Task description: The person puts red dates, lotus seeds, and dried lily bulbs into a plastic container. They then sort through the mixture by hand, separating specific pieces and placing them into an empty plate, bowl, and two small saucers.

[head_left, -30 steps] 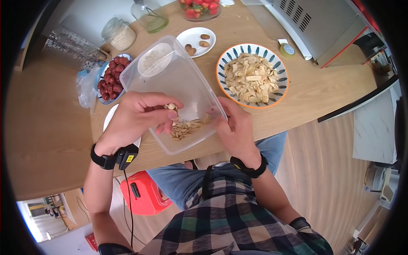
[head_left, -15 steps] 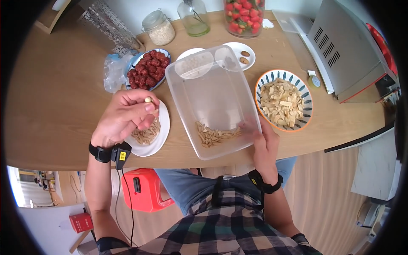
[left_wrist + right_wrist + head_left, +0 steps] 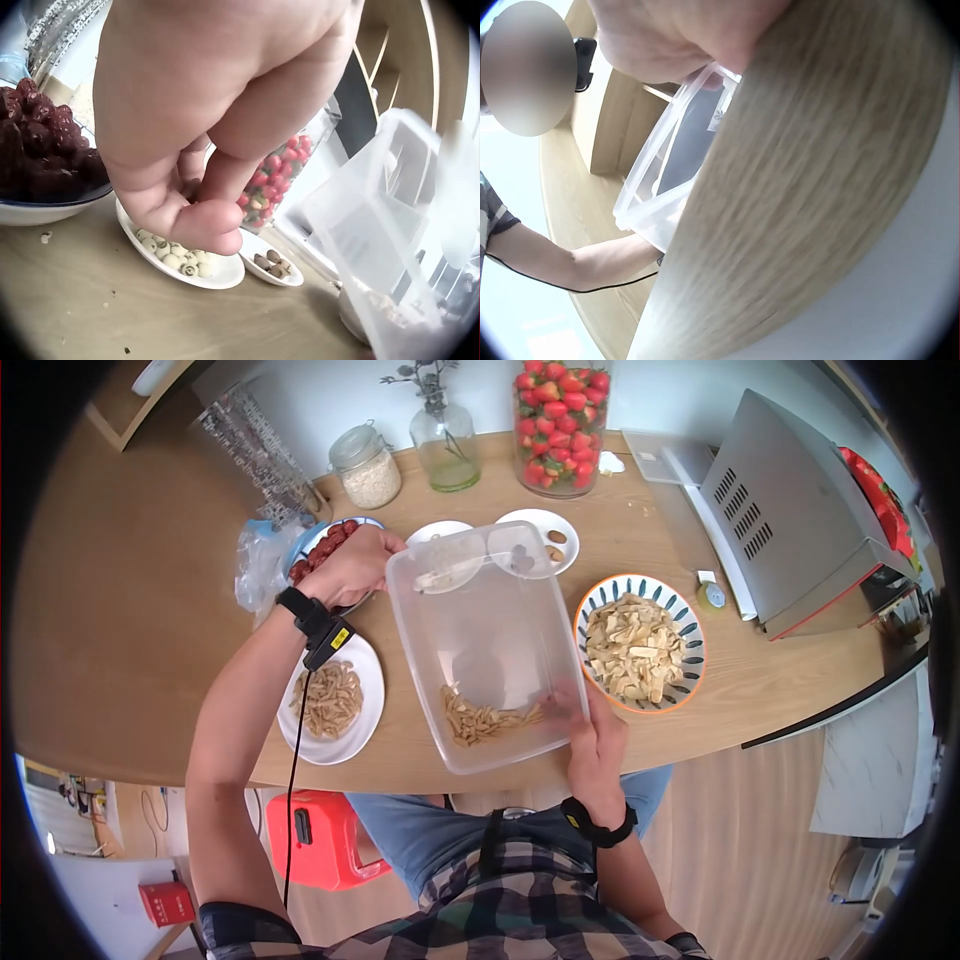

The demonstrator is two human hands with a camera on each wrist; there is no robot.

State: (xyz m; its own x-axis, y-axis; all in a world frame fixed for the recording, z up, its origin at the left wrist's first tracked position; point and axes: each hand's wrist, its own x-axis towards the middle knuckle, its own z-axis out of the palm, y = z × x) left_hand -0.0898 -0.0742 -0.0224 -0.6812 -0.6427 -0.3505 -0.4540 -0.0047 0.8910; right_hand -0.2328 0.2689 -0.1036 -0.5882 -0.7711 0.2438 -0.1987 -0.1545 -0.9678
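My left hand (image 3: 350,570) reaches past the far left side of a clear plastic container (image 3: 480,630). In the left wrist view its fingers are curled, tips together, over a white plate (image 3: 225,282) of round, pale lotus seeds (image 3: 174,260). The lotus seeds it pinched a moment ago are hidden by the fingers. My right hand (image 3: 598,750) grips the container's near right side, thumb toward the inside. Slender pale tan pieces (image 3: 475,725) lie in the container's near end. Similar pieces cover a white plate (image 3: 372,705) on the left.
Red dates (image 3: 322,550) fill a bowl beside a plastic bag (image 3: 258,575). To the right sits a striped bowl (image 3: 690,610) of pale dried slices. A small plate (image 3: 530,520) holds several brown nuts. Behind stand a grain jar (image 3: 367,470), a glass vase (image 3: 448,455) and a strawberry-filled vessel (image 3: 562,435).
My left hand has gone from above the container, over the left plate, then forward to the lotus seed plate. The right hand still holds the container. The head view has shifted.
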